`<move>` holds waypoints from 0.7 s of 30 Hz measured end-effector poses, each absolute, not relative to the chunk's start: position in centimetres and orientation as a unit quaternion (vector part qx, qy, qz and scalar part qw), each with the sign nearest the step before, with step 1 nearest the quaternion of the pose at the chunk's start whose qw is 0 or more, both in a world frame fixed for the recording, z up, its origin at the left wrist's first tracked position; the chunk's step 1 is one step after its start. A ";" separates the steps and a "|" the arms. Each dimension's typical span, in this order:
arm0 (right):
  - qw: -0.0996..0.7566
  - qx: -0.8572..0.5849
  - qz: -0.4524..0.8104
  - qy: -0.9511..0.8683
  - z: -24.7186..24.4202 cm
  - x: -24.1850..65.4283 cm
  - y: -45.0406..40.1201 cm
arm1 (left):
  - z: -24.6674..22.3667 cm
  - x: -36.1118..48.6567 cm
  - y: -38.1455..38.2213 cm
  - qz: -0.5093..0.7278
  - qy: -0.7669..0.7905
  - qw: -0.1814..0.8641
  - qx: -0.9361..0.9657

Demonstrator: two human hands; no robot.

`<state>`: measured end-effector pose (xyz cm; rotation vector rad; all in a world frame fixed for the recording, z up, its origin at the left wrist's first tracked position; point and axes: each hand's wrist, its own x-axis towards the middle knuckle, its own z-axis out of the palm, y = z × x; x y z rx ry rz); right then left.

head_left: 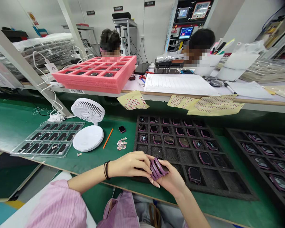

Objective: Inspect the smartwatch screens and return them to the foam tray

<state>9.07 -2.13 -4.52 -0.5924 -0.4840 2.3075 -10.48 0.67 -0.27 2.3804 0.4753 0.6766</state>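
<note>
A short stack of purple smartwatch bodies point(157, 169) is gripped between my two hands, near the front edge of the table. My left hand point(134, 164) closes on the stack from the left, its fingertips against the purple frames. From the right, my right hand point(174, 179) wraps around the same stack, its palm partly hidden. Just beyond my hands lies a black foam tray point(169, 154) with several dark-screened smartwatches in its pockets; some pockets in the nearer rows hold nothing. A few of the screens in it are lit.
A second foam tray point(238, 134) with watches is at the right. To the left are a white fan point(88, 138), an orange stick point(108, 138), small paper tabs point(122, 144), a lone watch point(122, 129) and a clear tray point(68, 151). A shelf holds a pink foam tray point(90, 85). Two people sit beyond.
</note>
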 end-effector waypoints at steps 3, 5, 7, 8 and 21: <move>0.369 -0.263 0.872 -0.186 -4.5 8.7 -2.8 | -0.6 -10.8 1.0 0.225 0.207 0.290 0.907; 0.385 -0.283 0.859 -0.184 -4.7 8.3 -3.4 | -0.7 -11.0 1.1 0.195 0.209 0.286 0.914; 0.395 -0.283 0.854 -0.186 -4.9 7.8 -3.8 | -0.9 -11.3 1.1 0.186 0.214 0.293 0.913; 0.399 -0.275 0.854 -0.189 -4.9 7.4 -3.9 | -1.0 -11.4 1.0 0.190 0.221 0.302 0.908; 0.462 -0.266 0.823 -0.195 -4.7 6.4 -3.1 | -8.3 -18.0 1.6 0.273 0.689 0.161 0.652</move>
